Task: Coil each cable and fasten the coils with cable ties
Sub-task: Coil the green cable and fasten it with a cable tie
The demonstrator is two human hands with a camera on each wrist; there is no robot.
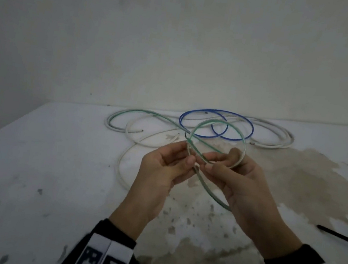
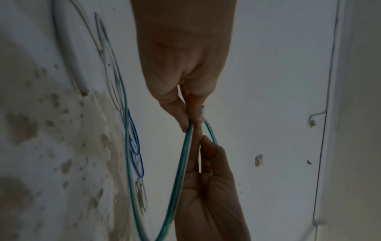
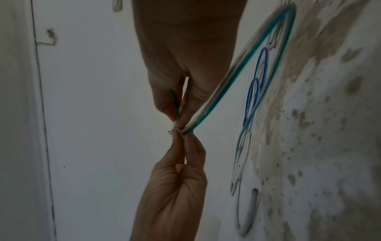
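A green-and-white cable [image 1: 215,197] is bent into one loop above the white table [image 1: 53,159]. My left hand [image 1: 187,155] pinches it near its dark-tipped end, where the strands cross. My right hand [image 1: 220,160] pinches the same crossing from the other side. The rest of the cable trails back left across the table. In the left wrist view my left hand [image 2: 191,124] holds the cable [image 2: 181,163] against the right hand [image 2: 208,163]. In the right wrist view my right hand [image 3: 179,120] meets the left hand [image 3: 185,146] at the cable [image 3: 237,78].
A blue cable [image 1: 220,111] lies in loose loops at the table's far edge, against the wall. Thick white cables lie at the far right [image 1: 288,136] and centre left [image 1: 118,164]. Black cable ties [image 1: 337,235] lie at the right edge. Brown stains cover the table's right half.
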